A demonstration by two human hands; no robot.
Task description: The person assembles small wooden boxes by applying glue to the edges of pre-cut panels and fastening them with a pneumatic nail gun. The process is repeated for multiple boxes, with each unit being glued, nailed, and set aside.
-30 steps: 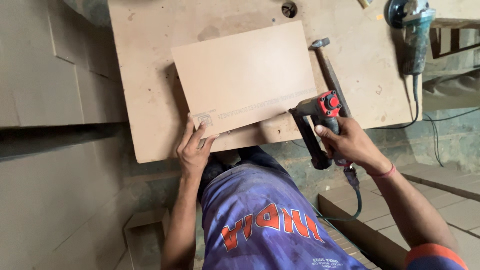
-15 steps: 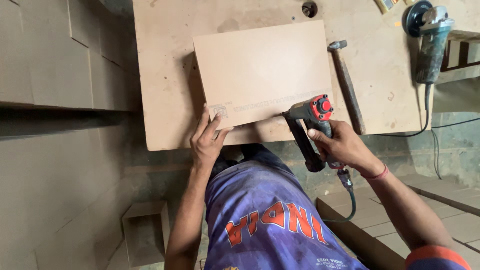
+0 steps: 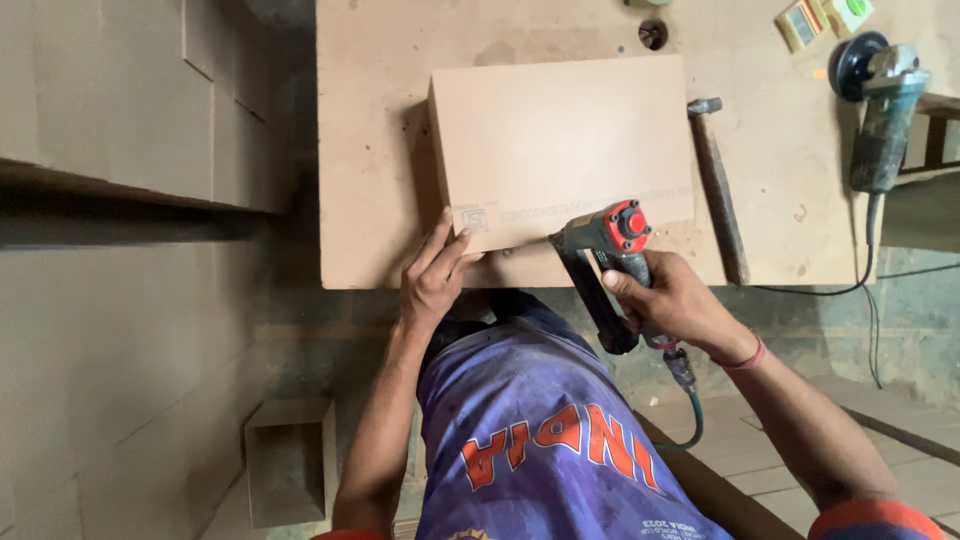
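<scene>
A flat brown board box (image 3: 560, 145) lies on a large fibreboard worktop (image 3: 370, 150). My left hand (image 3: 432, 280) presses on the box's near left corner, fingers spread. My right hand (image 3: 672, 298) grips a grey pneumatic nail gun (image 3: 605, 262) with a red cap, its nose against the near edge of the box. A hose (image 3: 690, 400) runs down from the gun's handle.
A hammer (image 3: 718, 185) lies on the worktop right of the box. An angle grinder (image 3: 880, 110) with its cable rests at the far right. Small packets (image 3: 822, 18) sit at the top right. Stacked boards (image 3: 110, 100) fill the left; a small open box (image 3: 288, 460) stands below.
The view has shifted so the worktop sits further right and closer. My right hand has brought the nail gun a little left along the box's near edge. My left hand stays on the corner.
</scene>
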